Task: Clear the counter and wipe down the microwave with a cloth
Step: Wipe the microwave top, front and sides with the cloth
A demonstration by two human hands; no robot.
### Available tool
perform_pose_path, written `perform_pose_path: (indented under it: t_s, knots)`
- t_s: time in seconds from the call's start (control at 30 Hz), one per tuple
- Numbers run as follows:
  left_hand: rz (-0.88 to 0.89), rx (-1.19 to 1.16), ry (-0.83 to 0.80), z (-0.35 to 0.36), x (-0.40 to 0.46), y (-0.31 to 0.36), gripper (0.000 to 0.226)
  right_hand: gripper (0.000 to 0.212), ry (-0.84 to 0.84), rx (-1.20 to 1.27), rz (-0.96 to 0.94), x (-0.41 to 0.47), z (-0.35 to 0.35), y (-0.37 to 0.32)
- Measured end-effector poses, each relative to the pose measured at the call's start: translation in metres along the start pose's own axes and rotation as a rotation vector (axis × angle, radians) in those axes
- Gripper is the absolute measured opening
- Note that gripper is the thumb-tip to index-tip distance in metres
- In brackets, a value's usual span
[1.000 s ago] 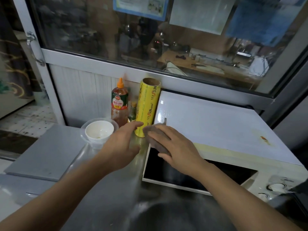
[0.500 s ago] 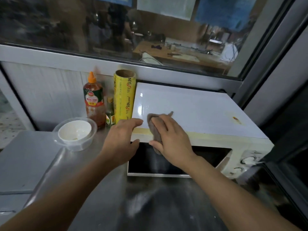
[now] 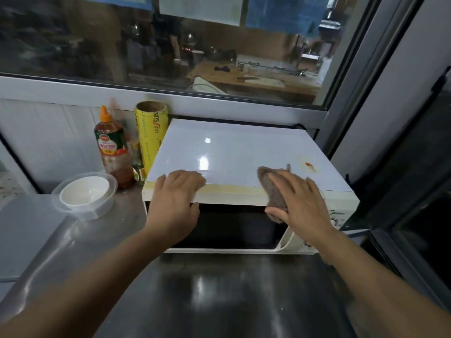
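A white microwave [image 3: 234, 152] with a dark door stands on the steel counter [image 3: 219, 293] under a window. My left hand [image 3: 174, 203] rests on the front left edge of its top, fingers curled over the rim, thumb below at the door's upper edge. A grey-brown cloth [image 3: 273, 189] lies draped over the front right edge of the top. My right hand [image 3: 300, 203] presses flat on the cloth, covering most of it.
Left of the microwave stand a yellow roll of cling film [image 3: 151, 132], a red sauce bottle [image 3: 111, 147] with an orange cap and a small dark bottle [image 3: 137, 164]. A white bowl inside a clear plastic container [image 3: 85, 193] sits further left. A wall closes the right side.
My right hand slid the cloth from the microwave's front left corner to the front right edge. My left hand moved onto the front left edge of the top. The view shifted closer and rightward.
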State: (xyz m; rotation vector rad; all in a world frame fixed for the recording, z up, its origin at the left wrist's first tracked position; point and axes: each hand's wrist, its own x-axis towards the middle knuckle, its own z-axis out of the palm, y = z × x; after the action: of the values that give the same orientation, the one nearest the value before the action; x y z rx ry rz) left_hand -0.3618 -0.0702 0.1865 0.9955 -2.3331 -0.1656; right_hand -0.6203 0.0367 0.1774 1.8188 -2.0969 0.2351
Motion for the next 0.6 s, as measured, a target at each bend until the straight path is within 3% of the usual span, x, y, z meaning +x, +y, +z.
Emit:
perform_pose_path:
  t_s: [0.27,0.43,0.53,0.6]
  knots:
    - [0.111,-0.006,-0.103,0.043,0.015,0.063,0.052,0.066,0.089,0.083,0.139,-0.01,0.004,0.021]
    - [0.144,0.016,-0.045,0.062,0.021,0.085,0.046,0.067,0.074,0.071,0.001,-0.001,0.005,0.005]
    - [0.104,0.012,0.02,0.069,0.028,0.092,0.029,0.067,0.034,0.12,-0.025,-0.011,0.004,0.043]
    - [0.085,0.028,0.046,0.073,0.031,0.095,0.026,0.068,0.055,0.145,0.057,-0.026,0.005,0.076]
